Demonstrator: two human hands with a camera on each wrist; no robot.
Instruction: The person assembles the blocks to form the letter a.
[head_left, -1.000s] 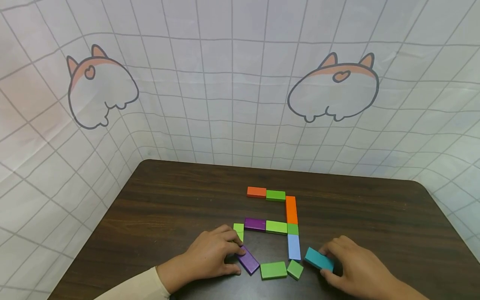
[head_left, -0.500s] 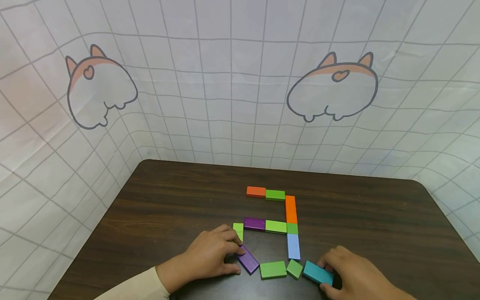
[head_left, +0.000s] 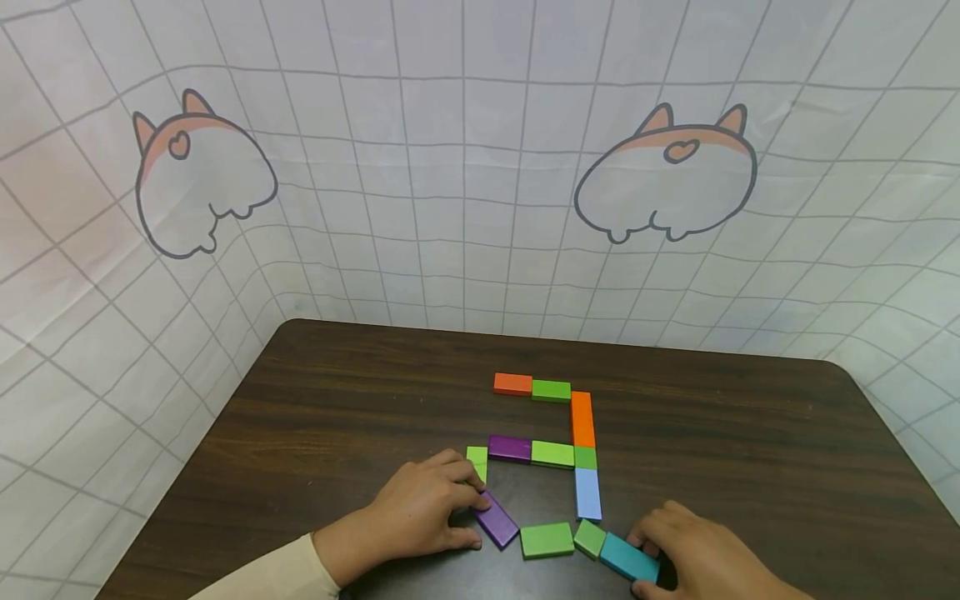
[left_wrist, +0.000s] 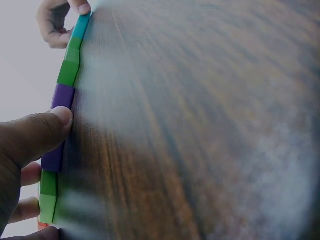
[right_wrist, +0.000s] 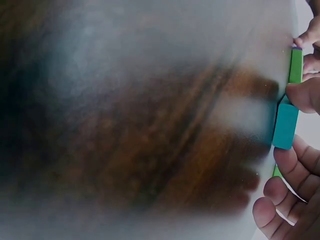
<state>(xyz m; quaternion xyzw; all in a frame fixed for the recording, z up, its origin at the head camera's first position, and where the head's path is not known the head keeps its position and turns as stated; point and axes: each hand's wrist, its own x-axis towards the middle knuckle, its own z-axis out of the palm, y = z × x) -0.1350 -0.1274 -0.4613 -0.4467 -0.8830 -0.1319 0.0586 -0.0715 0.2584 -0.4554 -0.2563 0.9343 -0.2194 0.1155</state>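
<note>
My left hand (head_left: 420,508) lies over the upper end of a purple block (head_left: 497,523), index finger on it and thumb along its left side. In the left wrist view the thumb presses against this purple block (left_wrist: 53,159). On the right, my right hand (head_left: 701,552) pinches a teal block (head_left: 628,557) between thumb and fingers, one finger at its far end in the right wrist view. The teal block's left end meets a small green block (head_left: 590,538). Beside that lies a longer green block (head_left: 547,541), its left end near the purple block.
A pale blue block (head_left: 588,493), a small green one and an orange block (head_left: 582,419) form a column. Rows branch left from it: light green (head_left: 552,454) and dark purple (head_left: 510,448) blocks, then green and red-orange (head_left: 513,384) blocks farther back. A gridded curtain (head_left: 480,208) hangs behind the table.
My right hand has moved the teal block left and toward me, turning it until its end meets the small green block. My left hand stays in place.
</note>
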